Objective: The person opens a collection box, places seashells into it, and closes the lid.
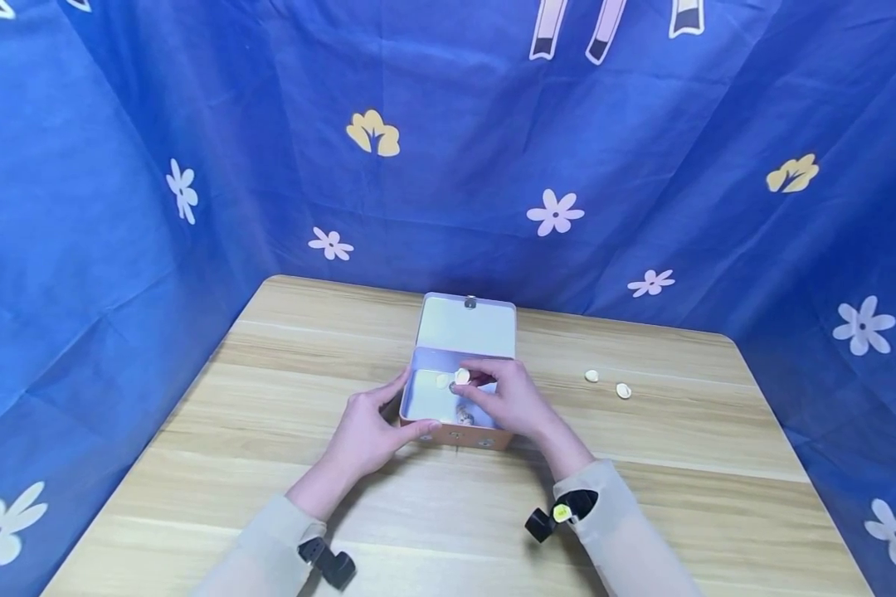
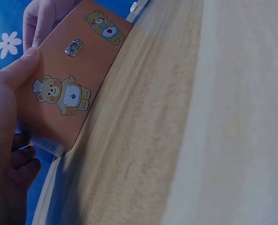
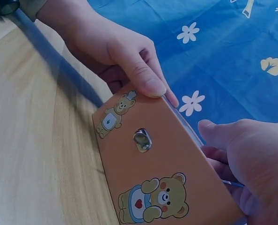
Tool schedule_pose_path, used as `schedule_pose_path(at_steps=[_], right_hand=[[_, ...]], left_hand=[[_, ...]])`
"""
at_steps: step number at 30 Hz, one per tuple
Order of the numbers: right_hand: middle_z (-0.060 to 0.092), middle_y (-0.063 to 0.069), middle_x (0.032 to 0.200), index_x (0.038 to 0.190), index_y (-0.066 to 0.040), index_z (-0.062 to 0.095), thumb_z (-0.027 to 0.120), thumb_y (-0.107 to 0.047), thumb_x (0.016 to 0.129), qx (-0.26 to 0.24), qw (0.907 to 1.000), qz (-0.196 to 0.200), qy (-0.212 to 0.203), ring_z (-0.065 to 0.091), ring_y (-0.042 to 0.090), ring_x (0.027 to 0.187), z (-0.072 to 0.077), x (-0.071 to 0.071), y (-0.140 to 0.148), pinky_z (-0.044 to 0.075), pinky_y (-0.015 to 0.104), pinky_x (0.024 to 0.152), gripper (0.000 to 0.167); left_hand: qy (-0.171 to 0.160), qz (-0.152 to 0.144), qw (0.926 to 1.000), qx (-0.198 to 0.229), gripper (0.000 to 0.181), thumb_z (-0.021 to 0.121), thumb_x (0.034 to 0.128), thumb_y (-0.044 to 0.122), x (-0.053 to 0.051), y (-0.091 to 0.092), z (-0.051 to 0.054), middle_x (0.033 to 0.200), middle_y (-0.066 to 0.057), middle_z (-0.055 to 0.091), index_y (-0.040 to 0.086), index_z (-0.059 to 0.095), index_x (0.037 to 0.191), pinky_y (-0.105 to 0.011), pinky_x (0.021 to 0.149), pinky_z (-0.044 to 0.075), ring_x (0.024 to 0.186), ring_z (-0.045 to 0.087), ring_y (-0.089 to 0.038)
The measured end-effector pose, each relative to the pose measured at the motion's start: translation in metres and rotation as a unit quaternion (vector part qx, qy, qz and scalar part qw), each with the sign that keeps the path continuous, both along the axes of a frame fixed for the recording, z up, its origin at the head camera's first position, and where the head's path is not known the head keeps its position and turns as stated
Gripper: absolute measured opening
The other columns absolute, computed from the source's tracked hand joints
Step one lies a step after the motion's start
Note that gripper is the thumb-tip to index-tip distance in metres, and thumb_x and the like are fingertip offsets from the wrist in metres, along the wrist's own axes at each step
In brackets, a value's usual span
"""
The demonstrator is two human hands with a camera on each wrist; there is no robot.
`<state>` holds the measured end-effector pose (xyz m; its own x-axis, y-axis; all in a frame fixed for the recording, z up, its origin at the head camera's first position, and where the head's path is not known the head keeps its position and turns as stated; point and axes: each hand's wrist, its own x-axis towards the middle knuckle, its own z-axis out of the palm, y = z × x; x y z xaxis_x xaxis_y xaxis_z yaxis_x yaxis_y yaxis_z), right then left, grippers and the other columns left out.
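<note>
An orange tin box (image 1: 457, 435) with bear pictures (image 2: 73, 93) and a metal clasp (image 3: 142, 139) on its front stands on the table, its lid (image 1: 466, 325) tipped back. My left hand (image 1: 369, 433) grips the box's left end, thumb at the front rim and fingers along the side. Over the box's inside, my right hand (image 1: 509, 400) pinches a small white shell-like piece (image 1: 462, 376) between thumb and fingers. A pale round piece (image 1: 442, 381) and a brownish, shell-like piece (image 1: 465, 415) lie in the box. In the right wrist view the box wall hides the right fingertips.
Two small white shell-like pieces (image 1: 591, 376) lie on the wooden table (image 1: 284, 373) to the right of the box. A blue cloth (image 1: 448, 166) with flower prints hangs behind the table and along both sides.
</note>
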<state>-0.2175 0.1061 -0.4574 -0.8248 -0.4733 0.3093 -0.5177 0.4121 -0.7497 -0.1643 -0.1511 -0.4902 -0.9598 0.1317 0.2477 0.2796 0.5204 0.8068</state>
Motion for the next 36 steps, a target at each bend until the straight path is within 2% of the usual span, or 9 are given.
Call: schedule_pose_path(at_steps=[5,11,13,19,23,25,31,33,36], right_hand=[[0.079,0.008,0.109,0.125,0.004,0.075,0.085,-0.016,0.093,0.005,0.9999,-0.004,-0.01,0.075,0.018,0.094,0.0,0.0,-0.002,0.062,0.04,0.089,0.038],[0.074,0.012,0.128,0.131,0.001,0.072,0.084,-0.02,0.094,0.025,0.9996,-0.009,-0.009,0.072,0.027,0.114,0.001,0.0,0.002,0.058,0.04,0.099,0.044],[0.073,0.011,0.13,0.132,0.0,0.072,0.084,-0.019,0.094,0.02,0.9997,-0.01,-0.005,0.071,0.027,0.116,0.002,0.0,0.004,0.057,0.04,0.1,0.044],[0.075,0.014,0.126,0.133,-0.002,0.072,0.084,-0.015,0.094,-0.002,0.9997,-0.022,0.01,0.071,0.024,0.117,0.009,0.004,0.016,0.055,0.04,0.104,0.043],[0.076,0.016,0.123,0.131,0.001,0.072,0.083,-0.01,0.093,-0.022,0.9986,-0.039,0.028,0.072,0.028,0.112,0.012,0.007,0.029,0.056,0.041,0.102,0.041],[0.076,0.014,0.122,0.131,0.001,0.072,0.083,-0.009,0.093,-0.029,0.9979,-0.048,0.033,0.073,0.029,0.11,0.013,0.008,0.036,0.057,0.042,0.101,0.04],[0.076,0.014,0.122,0.129,0.001,0.074,0.083,-0.01,0.093,-0.038,0.9957,-0.076,0.037,0.072,0.029,0.111,0.015,0.009,0.067,0.056,0.049,0.101,0.038],[0.076,0.014,0.122,0.128,0.001,0.074,0.084,-0.01,0.093,-0.035,0.9945,-0.091,0.037,0.072,0.029,0.111,0.016,0.009,0.078,0.056,0.051,0.101,0.038],[0.076,0.013,0.122,0.128,0.001,0.073,0.084,-0.01,0.093,-0.024,0.9929,-0.11,0.039,0.072,0.03,0.11,0.014,0.009,0.094,0.055,0.052,0.102,0.038]], left_hand=[[-0.002,0.002,1.0,-0.005,0.106,0.09,0.0722,0.065,-0.001,-0.001,-0.001,0.145,-0.014,0.058,0.005,0.055,0.152,-0.045,0.107,0.051,0.124,0.065,-0.025],[0.004,-0.002,1.0,-0.007,0.105,0.089,0.0735,0.065,-0.002,0.001,-0.003,0.145,-0.015,0.059,0.006,0.055,0.153,-0.04,0.091,0.056,0.085,0.068,-0.014],[0.001,0.0,1.0,-0.006,0.105,0.09,0.0731,0.065,-0.003,0.001,-0.003,0.144,-0.016,0.059,0.007,0.055,0.153,-0.04,0.089,0.056,0.065,0.061,-0.012],[-0.001,0.0,0.9999,-0.017,0.105,0.09,0.0731,0.064,-0.004,-0.001,-0.002,0.143,-0.02,0.06,0.005,0.055,0.153,-0.041,0.093,0.057,0.063,0.063,-0.012],[0.005,-0.007,0.9991,-0.04,0.105,0.089,0.0753,0.064,-0.002,-0.001,0.003,0.142,-0.023,0.06,0.003,0.054,0.153,-0.033,0.069,0.057,0.04,0.044,-0.008],[0.011,-0.009,0.9985,-0.053,0.105,0.089,0.076,0.064,-0.001,-0.001,0.004,0.144,-0.021,0.06,0.003,0.054,0.153,-0.033,0.063,0.055,0.04,0.042,-0.008],[0.026,-0.008,0.9967,-0.076,0.105,0.087,0.0754,0.068,-0.001,0.0,0.004,0.148,-0.015,0.058,0.003,0.055,0.152,-0.042,0.093,0.056,0.054,0.046,-0.012],[0.032,-0.006,0.9965,-0.076,0.106,0.087,0.0752,0.068,-0.001,0.0,0.005,0.148,-0.016,0.059,0.002,0.055,0.152,-0.045,0.097,0.057,0.055,0.05,-0.015],[0.045,-0.003,0.9955,-0.084,0.108,0.087,0.0749,0.068,-0.002,0.002,0.008,0.148,-0.017,0.058,0.0,0.055,0.152,-0.05,0.106,0.052,0.091,0.074,-0.027]])
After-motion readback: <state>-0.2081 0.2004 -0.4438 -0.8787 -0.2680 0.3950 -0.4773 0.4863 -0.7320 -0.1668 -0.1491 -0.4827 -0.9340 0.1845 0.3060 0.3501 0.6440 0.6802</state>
